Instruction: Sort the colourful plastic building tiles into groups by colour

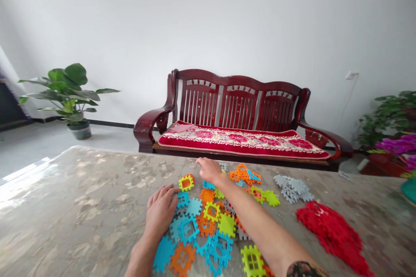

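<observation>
My left hand (161, 207) lies with fingers stretched out and spread at the left edge of a loose pile of plastic interlocking tiles, its fingertips beside a blue window tile (182, 199). Just beyond those fingertips is a small yellow and orange tile stack (186, 182). My right hand (210, 170) reaches over the far side of the pile, above a blue tile (208, 185). One of its digits points out to the left; the others are partly hidden, and no tile shows in its grasp. Nearer me are a yellow frame tile (212, 211) and an orange tile (182, 259).
Right of my forearm lie a grey tile pile (293, 188) and a red tile heap (334, 231). An orange tile group (239, 175) sits past my right wrist. Behind the patterned table (107, 199) stands a wooden bench (240, 104). Purple flowers (398, 147) are at the right edge.
</observation>
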